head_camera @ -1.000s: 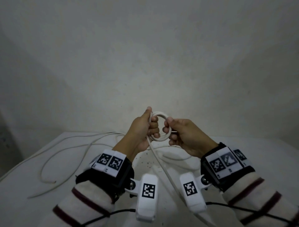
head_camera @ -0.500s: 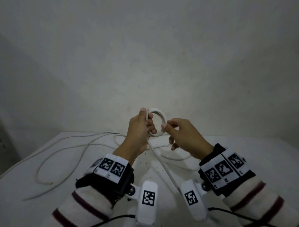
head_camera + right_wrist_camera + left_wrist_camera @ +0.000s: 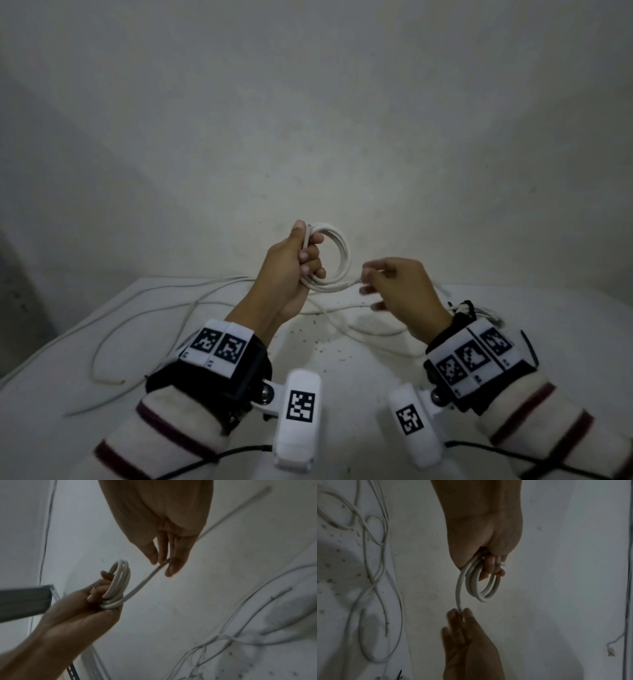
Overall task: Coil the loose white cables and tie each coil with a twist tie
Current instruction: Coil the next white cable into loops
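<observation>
My left hand (image 3: pixel 301 255) grips a small coil of white cable (image 3: pixel 337 260), held upright above the table's far edge; its fingers curl round the loops (image 3: pixel 481 588). A straight tail of the same cable (image 3: pixel 142 584) runs from the coil's bottom to my right hand (image 3: pixel 373 277). There the thumb and fingertips (image 3: pixel 462 613) pinch its end, a short way right of the coil. No twist tie is visible in any view.
Several loose white cables (image 3: pixel 144 308) sprawl over the white table (image 3: pixel 68 445), mostly at left and behind the hands (image 3: pixel 376 330). Dark specks dot the tabletop. A plain wall stands close behind. A grey metal bracket (image 3: pixel 24 600) shows in the right wrist view.
My right hand has let go of the coil's rim and moved right, now pinching the cable's tail. The left hand has lifted the coil slightly, and the hanging cable has been drawn up.
</observation>
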